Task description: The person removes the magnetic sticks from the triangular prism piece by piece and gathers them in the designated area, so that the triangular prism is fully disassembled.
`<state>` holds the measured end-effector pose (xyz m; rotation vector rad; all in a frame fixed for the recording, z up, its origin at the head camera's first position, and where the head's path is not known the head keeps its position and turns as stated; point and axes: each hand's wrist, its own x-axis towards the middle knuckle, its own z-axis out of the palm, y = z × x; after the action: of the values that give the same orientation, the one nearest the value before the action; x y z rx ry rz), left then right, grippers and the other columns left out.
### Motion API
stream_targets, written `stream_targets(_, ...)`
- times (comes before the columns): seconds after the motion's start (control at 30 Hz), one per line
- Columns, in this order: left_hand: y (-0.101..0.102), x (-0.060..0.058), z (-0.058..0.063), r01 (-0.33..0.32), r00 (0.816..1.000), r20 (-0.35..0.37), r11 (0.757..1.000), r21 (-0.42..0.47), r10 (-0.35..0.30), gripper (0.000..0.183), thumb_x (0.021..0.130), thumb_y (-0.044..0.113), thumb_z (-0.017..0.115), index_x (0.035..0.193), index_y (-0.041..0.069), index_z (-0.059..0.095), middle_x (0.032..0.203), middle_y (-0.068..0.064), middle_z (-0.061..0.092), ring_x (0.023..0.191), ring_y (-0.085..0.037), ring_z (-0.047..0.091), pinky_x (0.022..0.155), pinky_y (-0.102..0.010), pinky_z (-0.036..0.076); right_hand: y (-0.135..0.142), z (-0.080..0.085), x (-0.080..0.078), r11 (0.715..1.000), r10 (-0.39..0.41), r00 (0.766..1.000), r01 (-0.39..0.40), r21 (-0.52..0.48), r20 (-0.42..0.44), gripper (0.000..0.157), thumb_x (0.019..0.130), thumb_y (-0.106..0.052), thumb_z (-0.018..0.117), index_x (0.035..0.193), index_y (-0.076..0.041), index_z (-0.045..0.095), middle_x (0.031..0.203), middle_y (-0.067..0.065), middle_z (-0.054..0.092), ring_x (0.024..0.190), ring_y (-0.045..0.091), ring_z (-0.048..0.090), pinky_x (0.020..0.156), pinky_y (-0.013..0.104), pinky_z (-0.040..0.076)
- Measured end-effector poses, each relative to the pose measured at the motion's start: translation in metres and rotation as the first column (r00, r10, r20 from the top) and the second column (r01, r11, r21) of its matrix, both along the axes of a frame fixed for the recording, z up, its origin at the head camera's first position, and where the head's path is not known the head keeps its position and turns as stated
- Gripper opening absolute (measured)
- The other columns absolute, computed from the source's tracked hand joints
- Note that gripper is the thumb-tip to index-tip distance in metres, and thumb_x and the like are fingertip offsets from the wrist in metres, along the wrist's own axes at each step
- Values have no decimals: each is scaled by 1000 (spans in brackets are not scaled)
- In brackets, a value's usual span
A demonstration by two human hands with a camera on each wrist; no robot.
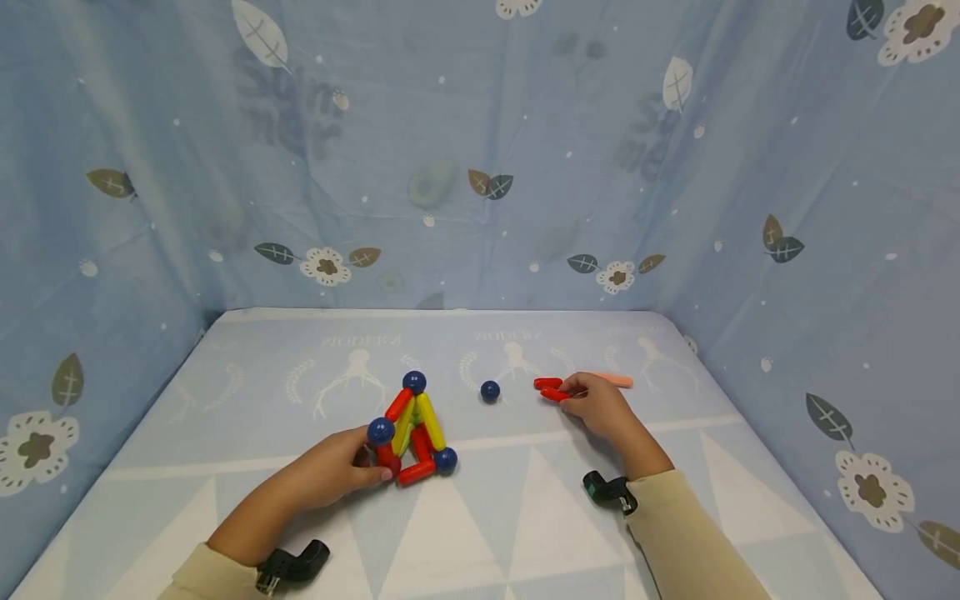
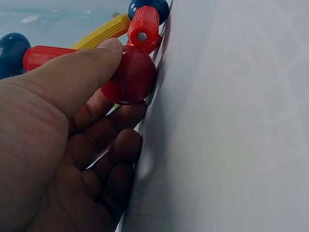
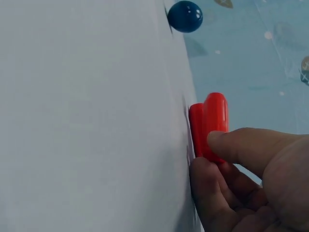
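Observation:
My left hand (image 1: 330, 471) pinches a red ball (image 2: 130, 76) at the near left corner of a model built from magnetic rods and balls. The model has red rods (image 1: 416, 473), yellow rods (image 1: 431, 421) and blue balls (image 1: 414, 382), and it stands on the table. My right hand (image 1: 600, 406) pinches a red magnetic rod (image 3: 216, 113) between thumb and fingers. Just behind that rod, a second red rod (image 1: 547, 383) lies on the table. A loose blue ball (image 1: 490, 391) sits between the model and my right hand.
An orange rod (image 1: 618, 381) lies beyond my right hand, partly hidden by it. The patterned tabletop (image 1: 480, 533) meets blue leaf-print curtains (image 1: 465, 233) at the back and both sides. Each wrist carries a black camera mount (image 1: 609, 492).

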<state>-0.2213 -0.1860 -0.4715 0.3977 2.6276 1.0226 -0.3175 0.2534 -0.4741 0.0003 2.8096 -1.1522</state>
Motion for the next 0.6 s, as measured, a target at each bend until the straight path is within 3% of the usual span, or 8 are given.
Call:
stream_targets(0.33, -2, -1, -4, 27, 1000, -16, 999, 24, -27, 34, 89, 40, 84, 110, 22, 65, 84, 0, 59, 78, -19, 54, 64, -32, 42, -1, 3, -9, 999, 31, 999, -31, 35, -7, 20, 96, -17, 76, 116, -18, 72, 119, 5, 69, 98, 23, 61, 81, 35, 49)
stream_targets(0.6, 0, -1, -1, 1, 1000, 3, 1000, 14, -1, 37, 87, 40, 85, 113, 22, 66, 85, -1, 59, 79, -19, 55, 66, -33, 44, 1, -1, -12, 999, 6, 1000, -7, 41, 13, 20, 98, -13, 72, 118, -16, 72, 122, 7, 68, 103, 24, 60, 86, 39, 50)
